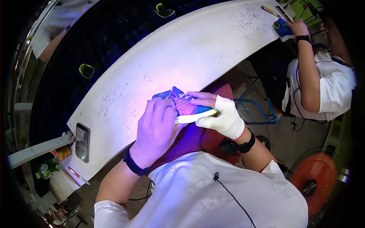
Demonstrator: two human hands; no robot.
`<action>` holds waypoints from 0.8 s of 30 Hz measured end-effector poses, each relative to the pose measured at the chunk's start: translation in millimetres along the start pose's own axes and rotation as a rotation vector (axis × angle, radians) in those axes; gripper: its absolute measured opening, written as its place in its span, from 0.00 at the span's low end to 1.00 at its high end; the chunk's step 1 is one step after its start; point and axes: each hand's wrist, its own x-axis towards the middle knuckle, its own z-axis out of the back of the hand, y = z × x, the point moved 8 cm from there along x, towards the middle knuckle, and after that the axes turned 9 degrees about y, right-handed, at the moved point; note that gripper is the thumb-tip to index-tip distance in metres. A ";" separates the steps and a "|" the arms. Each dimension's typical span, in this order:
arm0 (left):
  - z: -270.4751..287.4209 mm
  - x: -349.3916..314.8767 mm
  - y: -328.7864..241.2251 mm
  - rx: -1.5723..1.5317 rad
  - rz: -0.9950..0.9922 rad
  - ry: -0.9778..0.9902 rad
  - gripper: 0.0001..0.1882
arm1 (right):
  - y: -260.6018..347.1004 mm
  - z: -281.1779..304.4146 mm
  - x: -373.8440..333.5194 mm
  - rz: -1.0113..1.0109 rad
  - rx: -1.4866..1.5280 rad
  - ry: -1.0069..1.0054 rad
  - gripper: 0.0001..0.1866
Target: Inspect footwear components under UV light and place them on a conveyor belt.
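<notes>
Both my hands hold a small sneaker (pixel 185 106) over the near edge of the white table, under violet light. It has a lace-patterned upper and a pale sole rim. My left hand (pixel 154 123), bare with a black wristband, has its fingers curled against one end of the shoe; whether a small tool sits in those fingers is hidden. On the other end, my right hand (pixel 224 117) wears a white glove with bare fingertips. Its fingers lie over the upper, and the thumb presses along the sole. Behind the shoe is a flat dark-blue piece (pixel 161 94), partly covered.
A phone (pixel 82 142) lies at the table's left end, near a can (pixel 62 152) and a green bottle (pixel 48 168). Beyond the table, a dark belt carries shoes (pixel 86 70). At right are a co-worker's hand (pixel 298 28) on a blue shoe, a stool (pixel 258 112) and a red fan (pixel 315 178).
</notes>
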 end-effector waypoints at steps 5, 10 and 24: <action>6.2 -9.7 23.7 -0.081 0.036 0.059 0.28 | 14.5 4.3 6.5 0.108 -0.445 -0.078 0.27; 56.5 -34.0 67.6 -0.371 0.203 -0.014 0.43 | -39.1 -4.8 24.6 -0.219 0.322 -0.244 0.25; 82.5 -41.8 98.0 -0.723 0.486 -0.028 0.37 | 84.9 -97.5 136.3 0.507 -0.170 0.074 0.13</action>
